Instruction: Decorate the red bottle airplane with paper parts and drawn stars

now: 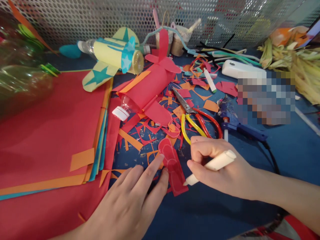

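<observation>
The strip (174, 168) is red, the marker (221, 160) cream, the plane (105, 51) yellow with teal stars (100, 76).

Single view from a camera worn on the person's head, facing forward and tilted down across a blue tabletop (205, 216). It looks from close above: the left hand (132, 196) is large at lower centre, and the right hand (217, 166) comes in from the right edge. Along the top of the frame, farther off, stands a perforated metal panel (80, 20).

Two hands (131, 200) (232, 176), one held marker (221, 160), two bottle planes (150, 83) (107, 52), one pair of scissors (186, 105)
</observation>
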### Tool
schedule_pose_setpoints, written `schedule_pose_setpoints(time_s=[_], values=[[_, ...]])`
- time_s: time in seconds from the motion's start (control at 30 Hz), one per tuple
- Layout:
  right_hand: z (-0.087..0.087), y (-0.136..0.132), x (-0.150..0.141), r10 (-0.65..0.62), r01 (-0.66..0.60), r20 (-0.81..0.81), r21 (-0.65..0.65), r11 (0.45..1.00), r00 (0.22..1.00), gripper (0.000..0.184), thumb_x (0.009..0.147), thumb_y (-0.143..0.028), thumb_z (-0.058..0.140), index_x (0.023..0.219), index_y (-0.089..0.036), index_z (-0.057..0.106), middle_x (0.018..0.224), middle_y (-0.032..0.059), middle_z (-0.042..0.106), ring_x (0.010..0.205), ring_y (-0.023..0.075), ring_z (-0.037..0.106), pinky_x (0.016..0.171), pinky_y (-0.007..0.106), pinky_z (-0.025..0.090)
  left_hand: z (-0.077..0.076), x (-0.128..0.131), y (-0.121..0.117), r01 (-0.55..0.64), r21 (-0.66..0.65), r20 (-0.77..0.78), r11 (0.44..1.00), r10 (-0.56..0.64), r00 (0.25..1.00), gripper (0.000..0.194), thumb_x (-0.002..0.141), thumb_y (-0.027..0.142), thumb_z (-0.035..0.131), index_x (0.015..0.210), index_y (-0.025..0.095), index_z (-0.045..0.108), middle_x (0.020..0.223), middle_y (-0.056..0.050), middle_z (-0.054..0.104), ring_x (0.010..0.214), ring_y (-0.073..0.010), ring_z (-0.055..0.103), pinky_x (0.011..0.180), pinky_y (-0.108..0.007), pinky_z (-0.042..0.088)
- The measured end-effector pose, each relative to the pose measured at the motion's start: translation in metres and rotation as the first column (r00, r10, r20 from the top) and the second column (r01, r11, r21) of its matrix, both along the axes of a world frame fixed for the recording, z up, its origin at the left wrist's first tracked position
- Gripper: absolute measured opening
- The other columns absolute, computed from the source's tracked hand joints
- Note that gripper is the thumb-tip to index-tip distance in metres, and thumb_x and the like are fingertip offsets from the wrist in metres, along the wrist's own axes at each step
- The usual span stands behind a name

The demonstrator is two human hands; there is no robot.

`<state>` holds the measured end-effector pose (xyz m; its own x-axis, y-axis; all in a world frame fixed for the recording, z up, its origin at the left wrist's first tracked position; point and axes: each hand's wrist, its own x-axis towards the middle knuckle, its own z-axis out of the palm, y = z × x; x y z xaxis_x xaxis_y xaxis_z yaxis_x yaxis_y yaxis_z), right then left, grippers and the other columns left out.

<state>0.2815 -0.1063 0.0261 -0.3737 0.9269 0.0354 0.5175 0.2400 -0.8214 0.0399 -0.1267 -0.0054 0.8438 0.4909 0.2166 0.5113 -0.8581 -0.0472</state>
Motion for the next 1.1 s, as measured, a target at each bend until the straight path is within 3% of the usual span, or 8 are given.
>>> schedule_pose_setpoints(time_s=[0.57, 0.67, 0.73, 0.83, 0.93, 1.0, 1.1], values=[[0.000, 0.000, -0.001, 0.068, -0.068, -0.017, -0.012, 0.998, 0.998, 0.030, 0.076, -0.011, 0.058, 0.055, -0.019, 0.037, 0.052, -0.0063, 0.043, 0.052, 0.0077, 0.040, 0.050, 0.021, 0.032, -0.002, -0.003, -0.004, 0.013, -0.014, 0.013, 1.000, -0.013, 1.000, 0.047, 0.088, 0.001, 0.033, 0.129, 0.016, 0.050, 0.132, -0.011, 0.055, 0.112, -0.0283, 0.054, 0.090, -0.043, 0.044], [0.000, 0.000, 0.000, 0.046, -0.050, -0.060, -0.072, 0.996, 0.997, 0.029, 0.075, -0.013, 0.062, 0.055, -0.019, 0.042, 0.054, -0.0058, 0.046, 0.053, 0.0074, 0.043, 0.049, 0.020, 0.033, -0.003, -0.006, -0.005, 0.018, -0.015, 0.020, 1.000, -0.018, 1.000, 0.046, 0.088, 0.001, 0.037, 0.131, 0.015, 0.049, 0.134, -0.012, 0.052, 0.118, -0.0295, 0.050, 0.096, -0.044, 0.040], [0.000, 0.000, 0.001, -0.029, -0.004, -0.163, -0.197, 0.980, 0.986, 0.028, 0.078, -0.016, 0.061, 0.056, -0.019, 0.044, 0.052, -0.0065, 0.046, 0.047, 0.0064, 0.041, 0.043, 0.019, 0.030, -0.004, -0.007, -0.005, 0.020, -0.005, 0.025, 1.000, -0.020, 0.999, 0.048, 0.087, 0.001, 0.038, 0.132, 0.014, 0.047, 0.137, -0.014, 0.049, 0.119, -0.0298, 0.048, 0.097, -0.044, 0.038], [-0.001, 0.003, 0.001, -0.230, 0.069, -0.395, -0.380, 0.922, 0.889, 0.027, 0.085, -0.023, 0.054, 0.060, -0.020, 0.044, 0.048, -0.0087, 0.043, 0.035, 0.0039, 0.033, 0.034, 0.019, 0.021, -0.005, -0.006, -0.004, 0.029, 0.019, 0.028, 0.999, -0.029, 0.999, 0.051, 0.085, -0.002, 0.040, 0.135, 0.011, 0.044, 0.142, -0.016, 0.043, 0.124, -0.0293, 0.044, 0.100, -0.044, 0.035], [-0.004, 0.006, 0.002, -0.366, 0.128, -0.562, -0.418, 0.900, 0.741, 0.026, 0.089, -0.025, 0.049, 0.064, -0.021, 0.046, 0.047, -0.0092, 0.042, 0.033, 0.0038, 0.033, 0.036, 0.019, 0.024, -0.003, -0.003, -0.002, 0.029, 0.008, 0.025, 1.000, -0.029, 0.999, 0.051, 0.086, 0.000, 0.040, 0.136, 0.010, 0.042, 0.143, -0.014, 0.044, 0.128, -0.0292, 0.040, 0.102, -0.043, 0.036], [-0.006, 0.007, 0.003, -0.383, 0.145, -0.620, -0.398, 0.906, 0.685, 0.027, 0.091, -0.027, 0.049, 0.064, -0.021, 0.047, 0.042, -0.0097, 0.038, 0.037, 0.0058, 0.036, 0.043, 0.019, 0.032, 0.001, -0.001, 0.002, 0.002, -0.055, 0.051, 0.999, 0.001, 0.999, 0.048, 0.089, 0.004, 0.039, 0.136, 0.011, 0.041, 0.137, -0.012, 0.051, 0.127, -0.0286, 0.043, 0.100, -0.041, 0.040], [-0.007, 0.006, 0.004, -0.333, 0.118, -0.677, -0.344, 0.932, 0.657, 0.029, 0.092, -0.034, 0.050, 0.065, -0.021, 0.050, 0.043, -0.0091, 0.038, 0.040, 0.0068, 0.036, 0.048, 0.021, 0.033, 0.007, 0.001, 0.006, -0.049, -0.203, 0.164, 0.978, 0.084, 0.983, 0.042, 0.092, 0.008, 0.040, 0.133, 0.013, 0.042, 0.122, -0.009, 0.061, 0.118, -0.0235, 0.053, 0.101, -0.036, 0.044]])
